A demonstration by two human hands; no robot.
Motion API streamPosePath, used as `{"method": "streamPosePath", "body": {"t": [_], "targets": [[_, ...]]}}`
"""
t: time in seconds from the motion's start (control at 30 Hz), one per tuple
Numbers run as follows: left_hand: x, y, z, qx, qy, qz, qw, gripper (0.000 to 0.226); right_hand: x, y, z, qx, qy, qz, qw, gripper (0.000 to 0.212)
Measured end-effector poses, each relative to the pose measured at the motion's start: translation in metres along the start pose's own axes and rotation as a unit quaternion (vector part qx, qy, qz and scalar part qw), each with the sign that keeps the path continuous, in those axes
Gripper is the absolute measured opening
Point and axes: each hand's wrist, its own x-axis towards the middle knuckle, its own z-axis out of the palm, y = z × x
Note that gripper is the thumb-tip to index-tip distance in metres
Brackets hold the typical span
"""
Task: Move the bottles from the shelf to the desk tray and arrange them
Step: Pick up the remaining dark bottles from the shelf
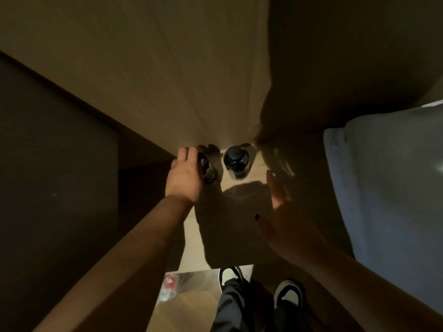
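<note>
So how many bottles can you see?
2. One bottle is gripped by the left hand; the other bottle stands alone beside it on the shelf. More may hide in the dark.

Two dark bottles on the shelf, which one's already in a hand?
The left bottle: the left hand grips it. The right bottle stands free, with the right hand open and short of it.

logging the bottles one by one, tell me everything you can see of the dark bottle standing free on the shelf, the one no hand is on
The free bottle looks dark, glossy and rounded, seen from above, with a round black cap in the middle of its top. It stands upright on the pale shelf by the back wall. Nothing touches it: the left hand grips a second bottle beside it, and the right hand hovers open, nearer the camera. Dim light hides any label.
</note>
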Motion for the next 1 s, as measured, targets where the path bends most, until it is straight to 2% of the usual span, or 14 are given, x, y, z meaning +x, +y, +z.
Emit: {"method": "streamPosePath", "body": {"t": [0.07,0.2,0.37,0.4,0.47,0.5,0.53,0.67,0.73,0.8,0.87,0.93,0.97,1.0], "targets": [[-0.001,-0.001,0.002,-0.007,0.005,0.0,1.0,0.039,0.002,0.002,0.006,-0.002,0.024,-0.037,0.999,0.081],[-0.014,-0.006,-0.008,-0.025,0.01,-0.008,1.0,0.053,0.006,-0.004,0.01,0.059,0.09,-0.086,0.99,0.051],[-0.054,0.006,-0.032,-0.085,0.073,0.012,0.994,0.039,0.012,-0.016,0.024,0.051,0.128,-0.147,0.98,0.034],[-0.062,0.008,-0.038,-0.101,0.088,0.017,0.991,0.038,0.015,-0.02,0.025,0.048,0.117,-0.158,0.979,0.041],[-0.074,0.011,-0.052,-0.14,0.117,0.01,0.983,0.035,0.023,-0.028,0.023,0.126,0.086,-0.122,0.981,0.076],[-0.079,0.011,-0.059,-0.164,0.125,0.004,0.978,0.034,0.023,-0.031,0.02,0.167,0.051,-0.092,0.98,0.083],[-0.084,0.01,-0.066,-0.192,0.134,-0.003,0.972,0.032,0.019,-0.031,0.019,0.164,0.025,-0.1,0.981,0.083],[-0.095,0.009,-0.086,-0.309,0.132,-0.009,0.942,0.018,0.001,-0.026,0.027,0.136,0.037,-0.122,0.982,0.1],[-0.099,0.014,-0.087,-0.338,0.126,0.006,0.933,0.013,-0.004,-0.029,0.035,0.174,0.012,-0.095,0.98,0.096],[-0.103,0.026,-0.086,-0.38,0.122,-0.002,0.917,0.008,-0.007,-0.033,0.036,0.224,-0.03,-0.046,0.973,0.081],[-0.106,0.033,-0.078,-0.446,0.112,-0.04,0.887,0.023,-0.012,-0.029,0.038,0.242,-0.015,-0.023,0.97,0.064],[-0.106,0.034,-0.066,-0.529,0.089,-0.095,0.838,0.056,-0.019,-0.03,0.035,0.263,-0.017,-0.021,0.964,0.057],[-0.106,0.034,-0.06,-0.552,0.067,-0.108,0.824,0.062,-0.022,-0.03,0.033,0.277,-0.036,-0.017,0.96,0.057],[-0.107,0.036,-0.057,-0.572,0.037,-0.107,0.812,0.058,-0.024,-0.028,0.032,0.289,-0.05,-0.011,0.956,0.057]]}}
